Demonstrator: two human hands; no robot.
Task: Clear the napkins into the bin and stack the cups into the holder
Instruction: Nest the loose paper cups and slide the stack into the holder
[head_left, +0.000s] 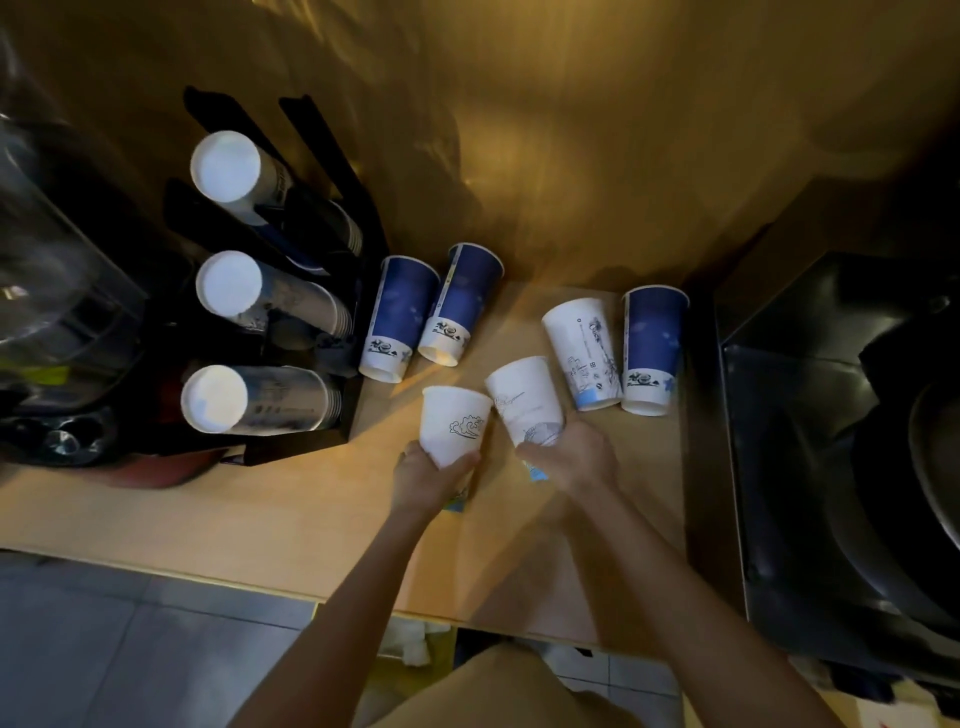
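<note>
My left hand (434, 475) grips a short white paper cup with a wave drawing (454, 423), rim pointing away from me. My right hand (571, 460) holds a second white cup (527, 397) by its base. Standing upside down on the wooden counter (291, 519) are two blue cups (402, 314) (465, 301) near the holder, a tall white cup (582, 351) and a third blue cup (652, 348) to the right. The black cup holder (358, 395) at the left carries three slanted stacks of cups (228, 166). White crumpled napkins (410, 642) lie below the counter's front edge.
A dark metal sink (831, 441) sits to the right of the counter. Clear plastic containers (57, 291) stand at the far left. A golden wall rises behind the cups. Grey tiled floor (130, 649) shows below the counter's edge.
</note>
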